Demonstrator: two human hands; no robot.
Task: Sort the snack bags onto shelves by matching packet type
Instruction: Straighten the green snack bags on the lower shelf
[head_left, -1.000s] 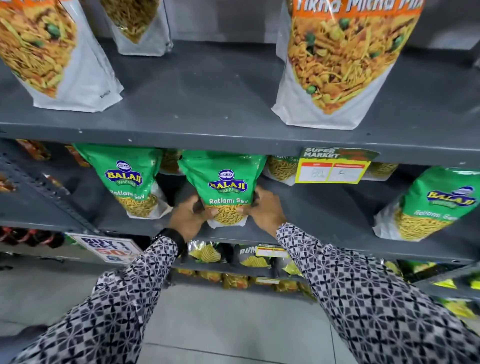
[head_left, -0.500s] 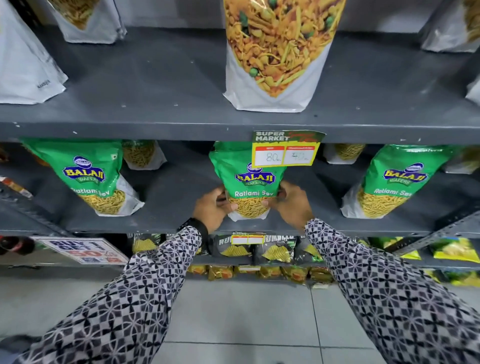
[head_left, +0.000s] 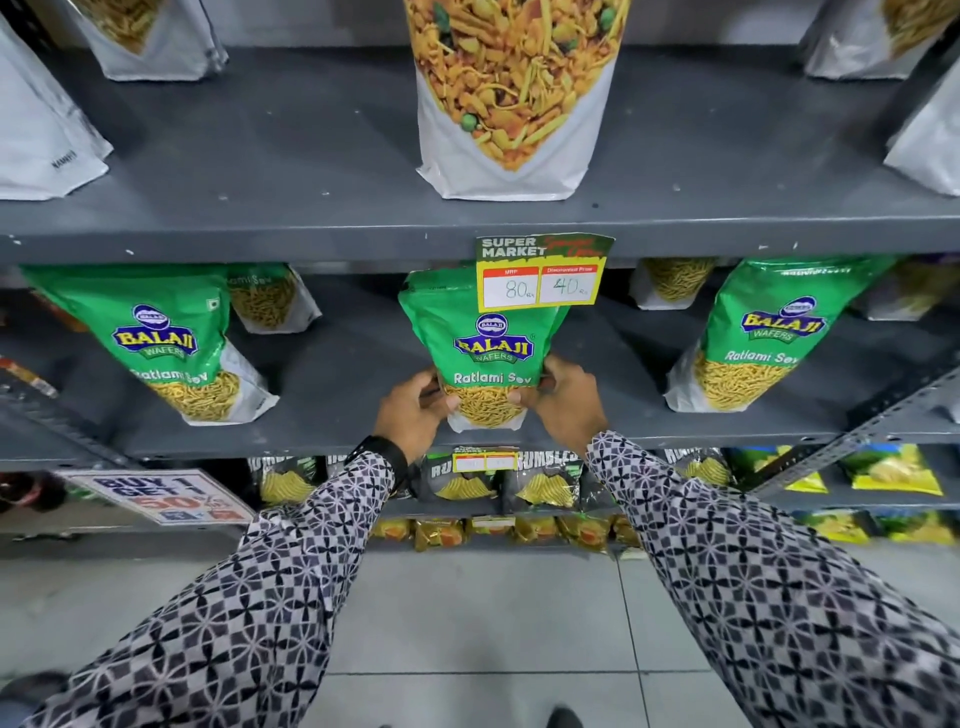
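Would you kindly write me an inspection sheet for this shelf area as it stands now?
Surface: grey middle shelf, dusty, bags spaced apart.
Job's things: green Ratlami Sev bag upright at shelf centre, its top partly behind the price tag; matching green bags at left and right; mixed-snack bag on the shelf above.
Clutter: nothing seen.
Grippers: left hand and right hand clasp the centre bag's lower sides, fingers on it.
Cables: nothing seen.
Surroundings: dark chip packets on lower shelves, promo sign at lower left, tiled floor.
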